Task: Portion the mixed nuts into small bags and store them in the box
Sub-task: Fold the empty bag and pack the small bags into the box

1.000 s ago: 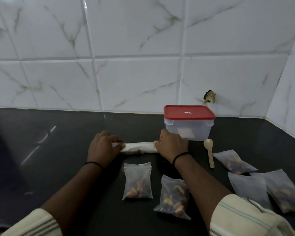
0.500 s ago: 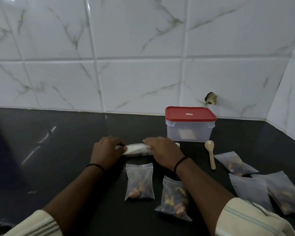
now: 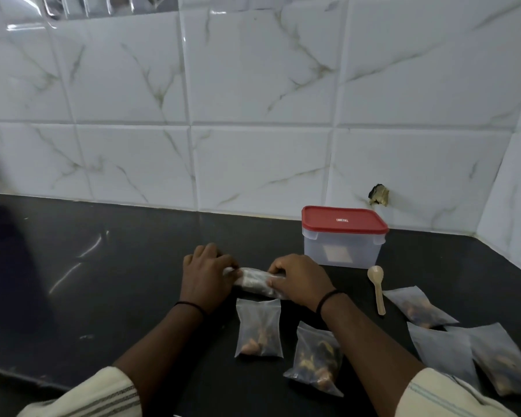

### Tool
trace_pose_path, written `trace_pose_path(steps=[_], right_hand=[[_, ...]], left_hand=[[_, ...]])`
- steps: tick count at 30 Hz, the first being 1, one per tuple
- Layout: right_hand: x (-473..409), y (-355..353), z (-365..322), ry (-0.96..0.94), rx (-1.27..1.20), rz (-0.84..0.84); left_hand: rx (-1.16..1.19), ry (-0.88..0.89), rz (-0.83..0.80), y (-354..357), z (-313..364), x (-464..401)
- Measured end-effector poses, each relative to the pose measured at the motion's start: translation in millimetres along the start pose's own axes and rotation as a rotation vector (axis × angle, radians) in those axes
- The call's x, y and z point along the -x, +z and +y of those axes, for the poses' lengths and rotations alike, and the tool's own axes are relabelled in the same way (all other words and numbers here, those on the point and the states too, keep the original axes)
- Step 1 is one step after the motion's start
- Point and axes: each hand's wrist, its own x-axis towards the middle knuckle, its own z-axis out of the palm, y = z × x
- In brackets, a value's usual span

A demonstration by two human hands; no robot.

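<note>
Since the earlier frame the right hand (image 3: pixel 301 281) is found shifted inward along the rolled bag (image 3: pixel 254 280), which is gripped at both ends, the left hand (image 3: pixel 206 279) curled round its other end. Just nearer, two filled bags (image 3: pixel 258 331) are laid flat. Beyond the right fingers (image 3: pixel 278 267) the red-lidded box (image 3: pixel 343 237) is closed.

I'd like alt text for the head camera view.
Both hands, left hand and right hand, grip a rolled plastic bag on a black counter. Nearby: red-lidded box, wooden spoon, filled nut bags.
</note>
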Motion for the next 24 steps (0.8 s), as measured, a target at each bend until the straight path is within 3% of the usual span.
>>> trace_pose_path(steps=[12,17,24], right_hand=[[34.6,-87.8,15.4,0.163,-0.043,0.177],[66.6,-136.7,48.3,0.302,-0.060,0.323],[100.3,-173.6,107.1,0.484,0.070,0.368]], left_hand=[[0.167,0.040,0.164,-23.1,62.5,-19.5],[0.241,0.088,0.040,-17.8,109.8,-24.0],[0.403,-0.128,-0.184,4.0,151.1,-30.0]])
